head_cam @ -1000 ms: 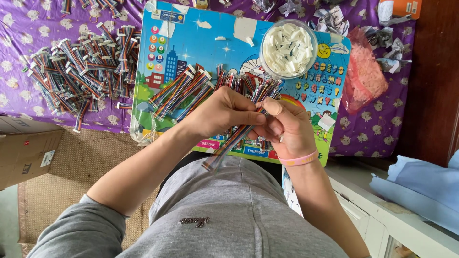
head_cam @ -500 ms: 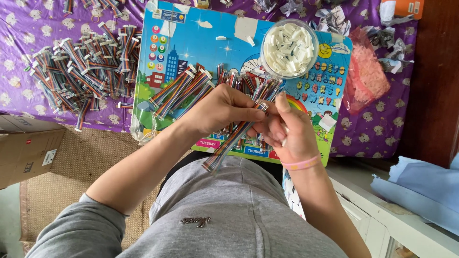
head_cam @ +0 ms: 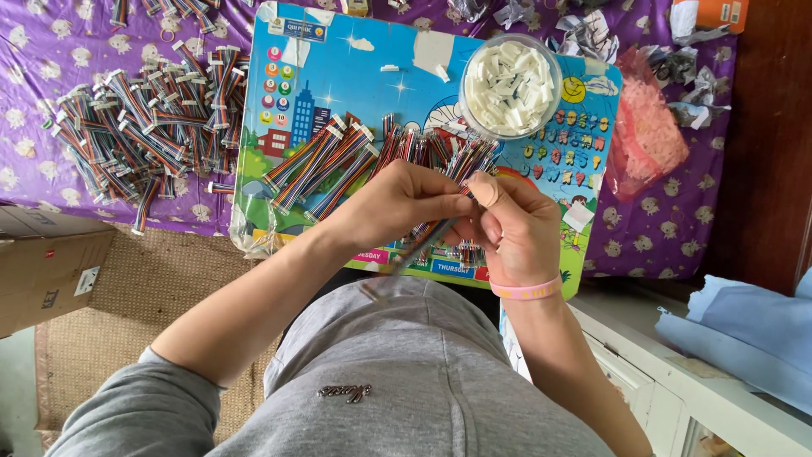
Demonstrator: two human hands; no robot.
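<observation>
My left hand (head_cam: 397,203) and my right hand (head_cam: 512,224) meet over the lower edge of a colourful children's picture board (head_cam: 338,85) that lies on my lap. Both pinch one multicoloured ribbon cable (head_cam: 406,254), which slants down to the left toward my grey shirt. The right fingers close on its upper end. Loose ribbon cables with white connectors (head_cam: 330,161) lie on the board just beyond my hands. A pink band circles my right wrist.
A clear round tub of small white connectors (head_cam: 510,85) stands on the board's far right. A big pile of cable bundles (head_cam: 144,127) covers the purple flowered cloth at left. A pink plastic bag (head_cam: 647,135) lies right, a cardboard box (head_cam: 46,271) lower left, a white cabinet lower right.
My hands have drawn slightly closer together around the cable's upper end. The cable's angle is much the same and nothing else has moved.
</observation>
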